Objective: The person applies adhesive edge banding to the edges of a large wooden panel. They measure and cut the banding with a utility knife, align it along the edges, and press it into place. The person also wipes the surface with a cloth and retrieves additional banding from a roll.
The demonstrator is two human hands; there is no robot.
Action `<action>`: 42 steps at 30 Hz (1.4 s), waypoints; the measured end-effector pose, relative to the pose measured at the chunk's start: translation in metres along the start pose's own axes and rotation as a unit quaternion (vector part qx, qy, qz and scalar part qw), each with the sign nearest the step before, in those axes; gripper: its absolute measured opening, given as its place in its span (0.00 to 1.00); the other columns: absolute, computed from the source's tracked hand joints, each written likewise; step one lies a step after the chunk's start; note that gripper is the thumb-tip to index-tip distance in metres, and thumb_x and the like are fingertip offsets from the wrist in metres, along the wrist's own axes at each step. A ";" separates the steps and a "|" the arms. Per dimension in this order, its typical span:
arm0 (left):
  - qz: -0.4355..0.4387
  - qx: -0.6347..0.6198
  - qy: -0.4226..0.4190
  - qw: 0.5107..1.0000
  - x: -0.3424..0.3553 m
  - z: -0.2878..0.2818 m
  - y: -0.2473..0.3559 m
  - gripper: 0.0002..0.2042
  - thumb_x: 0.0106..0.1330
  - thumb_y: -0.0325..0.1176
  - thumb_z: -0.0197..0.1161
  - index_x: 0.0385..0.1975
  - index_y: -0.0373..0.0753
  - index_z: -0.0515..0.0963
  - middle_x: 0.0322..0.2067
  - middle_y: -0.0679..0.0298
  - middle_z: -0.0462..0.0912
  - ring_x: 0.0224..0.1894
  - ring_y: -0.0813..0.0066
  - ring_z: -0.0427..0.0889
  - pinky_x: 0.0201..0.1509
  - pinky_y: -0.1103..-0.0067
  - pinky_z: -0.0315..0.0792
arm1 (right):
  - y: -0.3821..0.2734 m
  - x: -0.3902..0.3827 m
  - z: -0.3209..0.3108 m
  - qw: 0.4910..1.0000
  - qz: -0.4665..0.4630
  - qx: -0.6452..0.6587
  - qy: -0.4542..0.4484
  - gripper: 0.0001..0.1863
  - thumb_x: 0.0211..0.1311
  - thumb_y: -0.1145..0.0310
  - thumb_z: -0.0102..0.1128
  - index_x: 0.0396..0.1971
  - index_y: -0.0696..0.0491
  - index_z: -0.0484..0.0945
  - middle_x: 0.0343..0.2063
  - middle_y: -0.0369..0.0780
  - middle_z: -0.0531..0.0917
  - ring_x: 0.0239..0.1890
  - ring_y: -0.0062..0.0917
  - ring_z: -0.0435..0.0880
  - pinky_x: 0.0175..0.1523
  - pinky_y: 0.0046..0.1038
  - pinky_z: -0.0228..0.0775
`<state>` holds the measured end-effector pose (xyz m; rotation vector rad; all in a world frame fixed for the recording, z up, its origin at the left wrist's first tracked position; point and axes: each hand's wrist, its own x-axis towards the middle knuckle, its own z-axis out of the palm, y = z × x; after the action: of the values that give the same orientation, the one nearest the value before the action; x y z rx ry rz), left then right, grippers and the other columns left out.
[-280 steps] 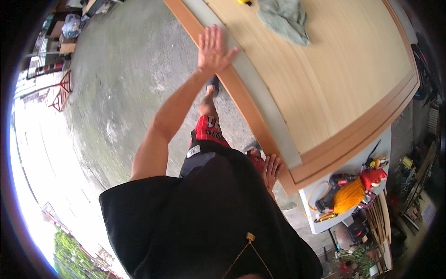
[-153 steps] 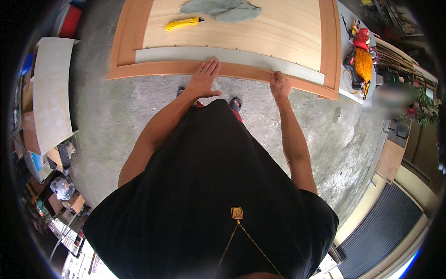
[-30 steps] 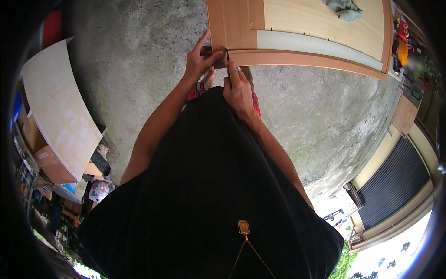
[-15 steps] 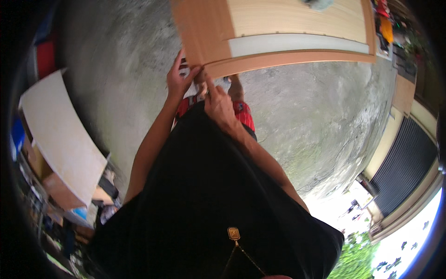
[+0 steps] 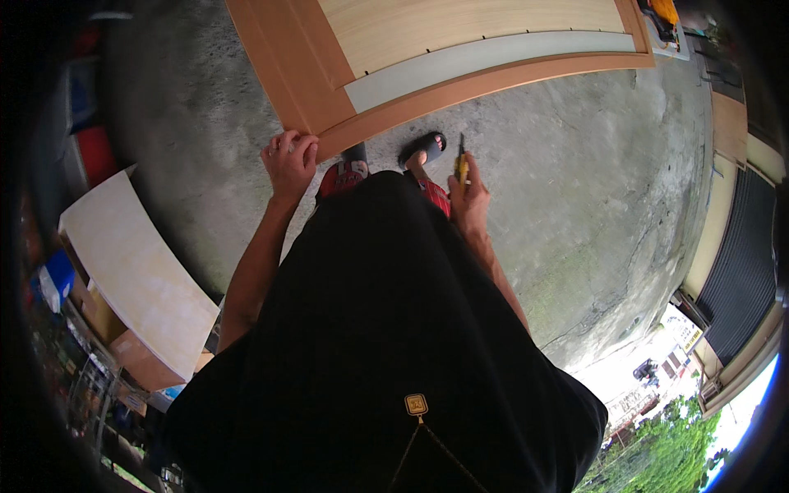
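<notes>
A wooden panel (image 5: 300, 57) stretches across the top, with an orange-brown frame round a pale wood-grain middle. A white strip (image 5: 493, 62) runs along its near side, with small dark marks on its far edge. My left hand (image 5: 289, 164) is closed over the panel's near left corner, fingers bent at the edge. Off to the right, apart from the panel, my right hand (image 5: 471, 197) grips a slim yellow utility knife (image 5: 463, 169), its dark narrow tip pointing away from me. Part of the knife's handle is hidden by the fingers.
Grey concrete floor (image 5: 575, 172) lies under the panel, with my sandalled foot (image 5: 423, 150) just below its edge. A white board (image 5: 140, 271) rests over boxes at left. A dark ribbed shutter (image 5: 744, 263) stands at far right.
My right hand has left the panel's corner and moved right, the knife now visible in it. My left hand has shifted down and left with the corner; the panel appears lower and more tilted.
</notes>
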<state>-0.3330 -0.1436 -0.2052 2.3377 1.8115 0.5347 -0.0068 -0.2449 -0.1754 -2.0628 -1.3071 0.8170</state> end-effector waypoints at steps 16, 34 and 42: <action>-0.001 -0.136 -0.098 0.986 0.063 0.062 0.045 0.05 0.53 0.35 0.67 0.27 0.45 0.79 0.37 0.63 0.70 0.42 0.61 0.72 0.46 0.63 0.65 | 0.123 0.044 -0.152 0.977 0.167 0.079 0.103 0.31 0.60 0.69 0.58 0.64 0.49 0.63 0.33 0.45 0.83 0.22 0.23 0.83 0.27 0.28 0.74; 0.085 -0.109 -0.092 0.986 0.206 0.157 0.237 0.04 0.50 0.33 0.68 0.23 0.46 0.80 0.36 0.65 0.70 0.43 0.61 0.71 0.47 0.64 0.66 | 0.186 0.075 -0.236 0.937 0.236 0.155 0.205 0.32 0.60 0.70 0.59 0.65 0.51 0.62 0.33 0.42 0.82 0.22 0.20 0.82 0.26 0.25 0.73; 0.116 -0.143 -0.049 0.982 0.273 0.214 0.346 0.04 0.48 0.31 0.68 0.22 0.46 0.79 0.35 0.65 0.70 0.41 0.60 0.72 0.44 0.63 0.65 | 0.212 0.152 -0.284 0.925 0.234 0.171 0.244 0.32 0.60 0.72 0.59 0.65 0.53 0.61 0.35 0.42 0.81 0.23 0.20 0.81 0.24 0.23 0.73</action>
<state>0.1161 0.0486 -0.2408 2.3375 1.3278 0.6471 0.3786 -0.2215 -0.1723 -2.1197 -0.3740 0.6036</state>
